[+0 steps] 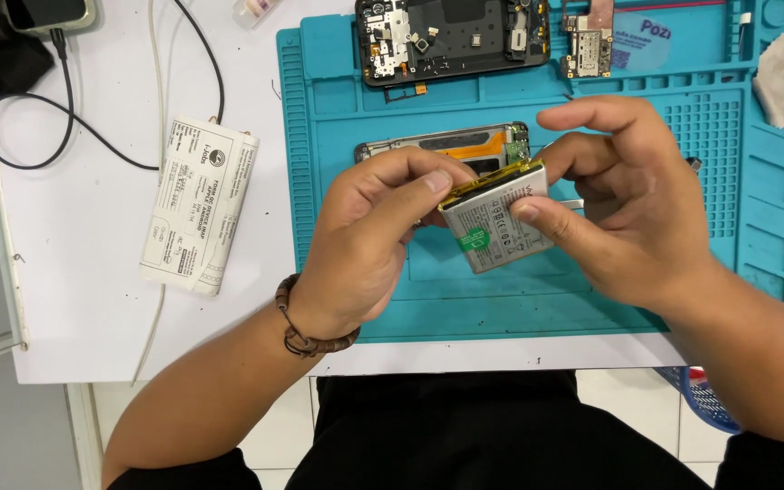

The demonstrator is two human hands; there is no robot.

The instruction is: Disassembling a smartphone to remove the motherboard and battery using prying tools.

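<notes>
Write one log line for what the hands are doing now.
left hand: holds flat silver phone battery | right hand: holds battery too | below: teal rubber repair mat

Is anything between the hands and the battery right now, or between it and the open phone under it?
Nothing visible. Both the left hand and right hand grip the battery directly, above the opened phone; the gap beneath is mostly hidden.

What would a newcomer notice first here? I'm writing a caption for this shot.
Both hands, left hand and right hand, hold a flat silver phone battery above the teal repair mat at centre. Behind it lies an opened phone body on the mat's far edge, and a folded printed paper rests on the white table, left.
</notes>
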